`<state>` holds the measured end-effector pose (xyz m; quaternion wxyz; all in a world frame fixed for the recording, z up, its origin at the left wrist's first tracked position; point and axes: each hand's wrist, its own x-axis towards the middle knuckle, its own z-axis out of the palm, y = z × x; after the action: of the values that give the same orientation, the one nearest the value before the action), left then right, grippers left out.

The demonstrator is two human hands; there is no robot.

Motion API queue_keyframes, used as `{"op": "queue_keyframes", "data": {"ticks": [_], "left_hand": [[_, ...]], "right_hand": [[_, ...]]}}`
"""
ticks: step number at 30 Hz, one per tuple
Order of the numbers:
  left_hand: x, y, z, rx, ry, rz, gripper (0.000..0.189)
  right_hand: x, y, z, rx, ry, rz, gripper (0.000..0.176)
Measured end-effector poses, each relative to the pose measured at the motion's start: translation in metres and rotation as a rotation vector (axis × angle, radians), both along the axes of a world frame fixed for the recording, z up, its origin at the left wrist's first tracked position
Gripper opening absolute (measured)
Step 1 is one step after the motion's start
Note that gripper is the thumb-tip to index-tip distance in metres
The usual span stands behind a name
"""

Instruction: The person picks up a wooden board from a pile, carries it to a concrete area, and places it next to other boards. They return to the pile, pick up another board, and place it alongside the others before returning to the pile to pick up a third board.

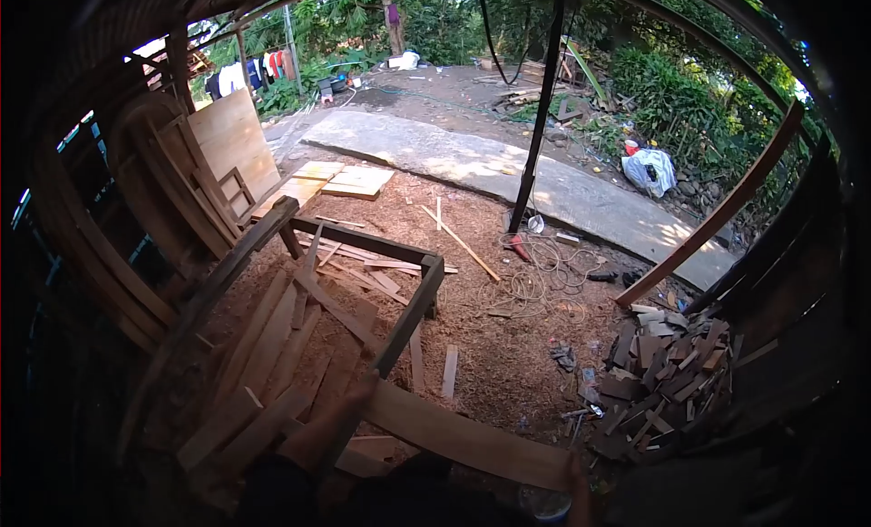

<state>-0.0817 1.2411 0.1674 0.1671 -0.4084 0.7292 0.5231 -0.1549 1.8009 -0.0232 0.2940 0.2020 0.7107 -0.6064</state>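
Observation:
A wide wooden board [472, 438] stretches across the lower middle of the head view, tilted down to the right. My left hand [356, 402] grips its left end, close to the corner of a dark wooden frame [410, 320]. At the board's right end, my right hand [578, 483] holds the edge; most of its fingers are in shadow. A clear round container [544, 502] shows just under the board beside that hand. Several loose planks [272, 346] lie inside and under the frame to the left.
Wood shavings [481, 364] cover the ground. A heap of offcuts [667, 373] lies at right, near a leaning post [717, 219]. A tangled cord [535, 278] lies ahead by a dark pole [542, 110]. Light boards [357, 181] lie near a concrete path [435, 155].

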Motion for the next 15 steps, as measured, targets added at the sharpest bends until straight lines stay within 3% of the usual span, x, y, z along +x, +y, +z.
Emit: {"op": "queue_keyframes", "data": {"ticks": [2,4,5,7,8,10,11,12,13,15], "left_hand": [[-0.034,-0.002,-0.017,-0.013,0.038,0.006,0.071],[-0.08,-0.01,-0.057,-0.03,0.167,0.066,0.068],[-0.109,-0.037,-0.132,0.07,0.178,0.056,0.066],[-0.153,-0.062,-0.216,0.039,0.274,0.031,0.066],[-0.18,-0.07,-0.226,0.005,0.362,0.01,0.066],[-0.224,-0.062,-0.202,-0.096,0.428,-0.008,0.076],[-0.242,-0.069,-0.207,0.052,0.257,0.004,0.081],[-0.251,-0.077,-0.214,0.192,0.071,0.026,0.086],[-0.263,-0.085,-0.224,0.238,0.057,-0.004,0.091],[-0.287,-0.089,-0.227,0.192,0.1,-0.038,0.091]], "right_hand": [[-0.007,-0.006,0.003,-0.07,0.047,-0.097,0.062],[-0.047,-0.002,0.001,0.281,0.1,-0.133,0.07],[-0.067,-0.005,0.013,0.063,0.025,-0.124,0.073],[-0.107,-0.009,0.019,0.017,0.034,-0.131,0.073],[-0.123,-0.014,0.021,-0.033,0.034,-0.133,0.073],[-0.159,-0.024,0.05,0.068,0.147,-0.237,0.073],[-0.175,-0.023,0.056,0.123,0.143,-0.197,0.072],[-0.184,-0.022,0.051,0.176,0.127,-0.147,0.072],[-0.207,0.013,-0.025,0.091,0.095,-0.197,0.069],[-0.224,0.005,-0.004,0.117,0.097,-0.204,0.07]]}}
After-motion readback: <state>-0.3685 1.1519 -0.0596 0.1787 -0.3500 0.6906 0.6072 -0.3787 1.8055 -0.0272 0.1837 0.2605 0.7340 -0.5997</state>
